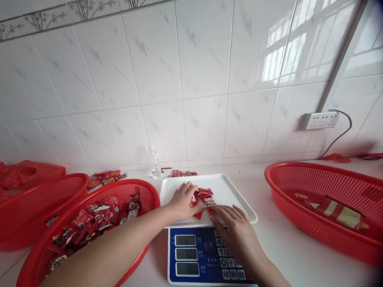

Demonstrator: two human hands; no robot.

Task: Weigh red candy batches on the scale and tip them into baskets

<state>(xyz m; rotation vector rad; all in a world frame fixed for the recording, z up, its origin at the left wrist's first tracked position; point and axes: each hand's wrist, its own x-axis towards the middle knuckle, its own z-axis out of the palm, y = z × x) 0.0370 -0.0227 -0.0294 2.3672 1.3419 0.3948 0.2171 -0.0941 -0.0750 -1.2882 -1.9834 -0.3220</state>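
Note:
On the white tray [234,194] of a blue scale [195,254] lie small red packets [206,194]. My left hand [182,202] reaches across from the left, its fingers curved round a red packet at the tray's middle. My right hand [234,230] is just right of it, over the scale's keypad and the tray's front edge, with its fingertips at the lower end of a red and white packet. Part of the packets is hidden under my fingers.
Left is a red basket [154,195] of red packets, with another red basket [82,180] beyond. On the right stands a red basket [274,174] holding red and yellow packaging. A clear bottle [155,162] and loose packets [183,173] are by the wall.

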